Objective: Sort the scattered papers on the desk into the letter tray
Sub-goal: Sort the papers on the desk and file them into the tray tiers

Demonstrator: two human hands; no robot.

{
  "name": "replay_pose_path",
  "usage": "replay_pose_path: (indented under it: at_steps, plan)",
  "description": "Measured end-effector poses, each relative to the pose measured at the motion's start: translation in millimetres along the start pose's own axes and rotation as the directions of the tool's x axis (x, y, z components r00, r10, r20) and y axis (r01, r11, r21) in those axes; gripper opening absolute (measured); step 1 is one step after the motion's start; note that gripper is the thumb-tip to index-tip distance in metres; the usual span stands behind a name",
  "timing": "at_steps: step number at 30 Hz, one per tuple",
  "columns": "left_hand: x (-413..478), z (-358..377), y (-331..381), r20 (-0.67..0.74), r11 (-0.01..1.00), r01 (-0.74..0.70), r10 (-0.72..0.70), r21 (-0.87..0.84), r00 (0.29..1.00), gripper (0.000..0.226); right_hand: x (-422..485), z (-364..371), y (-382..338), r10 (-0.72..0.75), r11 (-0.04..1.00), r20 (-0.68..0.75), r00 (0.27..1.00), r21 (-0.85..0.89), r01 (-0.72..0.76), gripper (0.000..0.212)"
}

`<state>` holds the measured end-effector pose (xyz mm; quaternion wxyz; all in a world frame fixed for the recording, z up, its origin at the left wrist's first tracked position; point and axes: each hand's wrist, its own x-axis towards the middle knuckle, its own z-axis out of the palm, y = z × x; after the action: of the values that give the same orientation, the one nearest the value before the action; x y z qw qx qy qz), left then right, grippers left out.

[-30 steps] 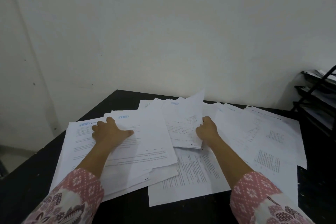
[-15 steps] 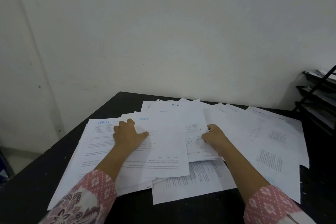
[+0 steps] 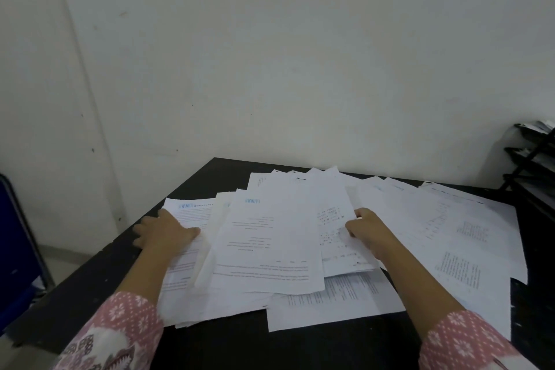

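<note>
White printed papers lie scattered and overlapping across the black desk. My left hand rests on the pile's left edge with fingers spread, the fingertips reaching onto the desk; a sheet curls up beside the thumb. My right hand has its fingers curled round the right edge of the middle sheets. More sheets spread out to the right of that hand. The black tiered letter tray stands at the far right edge, with papers in its tiers, well apart from both hands.
A plain pale wall rises right behind the desk. A blue object stands on the floor at the left. The desk's left edge runs diagonally just beside my left hand.
My left hand slid from the top sheet out to the pile's left edge. The sheet that my right hand held up has come down flat onto the middle stack.
</note>
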<state>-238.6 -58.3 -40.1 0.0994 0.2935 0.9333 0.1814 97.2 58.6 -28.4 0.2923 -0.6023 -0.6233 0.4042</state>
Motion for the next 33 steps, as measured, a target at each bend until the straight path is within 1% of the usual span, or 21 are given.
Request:
replay_pose_path:
  at_steps: [1, 2, 5, 7, 9, 11, 12, 14, 17, 18, 21, 23, 25, 26, 28, 30, 31, 33]
  plan:
    - [3, -1, -3, -0.005, 0.999, 0.001, -0.002, -0.044, 1.000, 0.093, -1, 2, 0, 0.002, 1.000, -0.011, 1.000, 0.021, -0.002, 0.004]
    - [4, -3, -4, -0.010, 0.996, -0.001, 0.000, -0.090, 1.000, 0.093, -2, 4, -1, -0.005, 0.999, -0.019, 1.000, 0.034, 0.005, 0.005]
    - [11, -4, -8, 0.002, 0.965, -0.034, 0.036, -0.260, 0.999, 0.086, -3, 9, 5, -0.037, 0.999, -0.018, 0.999, -0.017, 0.037, 0.053]
    - [15, -2, -10, 0.019, 0.942, -0.063, 0.073, -0.328, 0.997, 0.074, -6, 11, 6, -0.049, 0.996, -0.029, 0.998, -0.074, 0.047, 0.068]
    - [16, 2, -11, 0.012, 0.933, -0.101, 0.112, -0.347, 0.994, 0.054, -7, 13, 7, -0.052, 0.992, -0.036, 0.998, -0.120, 0.047, 0.076]
    - [14, 5, -10, -0.005, 0.910, -0.142, 0.152, -0.389, 0.988, 0.027, -11, 13, 5, -0.036, 0.990, -0.052, 0.998, -0.140, 0.028, 0.077]
    - [15, 6, -9, -0.011, 0.903, -0.160, 0.170, -0.399, 0.985, 0.018, -13, 13, 5, -0.034, 0.989, -0.050, 0.998, -0.149, 0.026, 0.076]
    - [19, 6, -9, -0.027, 0.900, -0.198, 0.203, -0.387, 0.979, 0.014, -13, 12, 6, -0.025, 0.989, -0.035, 0.999, -0.145, 0.020, 0.070]
    - [27, 3, -12, -0.019, 0.893, -0.218, 0.229, -0.394, 0.973, 0.017, -11, 3, 6, -0.012, 0.999, -0.023, 1.000, -0.039, 0.011, 0.040]
    - [28, 3, -13, -0.016, 0.890, -0.227, 0.240, -0.396, 0.971, 0.015, -10, 0, 7, -0.004, 1.000, -0.024, 1.000, 0.008, 0.004, 0.036]
    - [24, 7, -12, -0.020, 0.853, -0.242, 0.263, -0.463, 0.965, 0.005, -7, -10, 11, 0.005, 0.990, -0.039, 0.999, 0.143, 0.001, 0.043]
    - [19, 11, -8, -0.010, 0.821, -0.229, 0.263, -0.523, 0.965, 0.014, -6, -15, 15, 0.001, 0.979, -0.044, 0.999, 0.206, 0.008, 0.042]
    - [15, 13, -4, 0.021, 0.792, -0.193, 0.250, -0.579, 0.968, 0.022, -6, -18, 18, -0.010, 0.974, -0.052, 0.999, 0.227, 0.021, 0.041]
    - [15, 13, -3, 0.044, 0.779, -0.178, 0.254, -0.602, 0.966, 0.029, -5, -20, 20, -0.018, 0.973, -0.052, 0.998, 0.228, 0.030, 0.040]
    - [15, 14, -1, 0.075, 0.759, -0.186, 0.295, -0.624, 0.952, 0.055, -4, -22, 23, -0.028, 0.976, -0.048, 0.998, 0.216, 0.038, 0.039]
    - [13, 16, 2, 0.082, 0.782, -0.221, 0.327, -0.582, 0.942, 0.079, -2, -23, 26, -0.027, 0.981, -0.044, 0.999, 0.190, 0.035, 0.037]
    - [12, 18, 4, 0.079, 0.801, -0.234, 0.330, -0.551, 0.941, 0.084, 0, -23, 28, -0.027, 0.984, -0.045, 0.999, 0.173, 0.034, 0.035]
    - [6, 20, 10, 0.057, 0.833, -0.268, 0.335, -0.484, 0.940, 0.082, 1, -25, 31, -0.023, 0.987, -0.045, 0.999, 0.160, 0.030, 0.033]
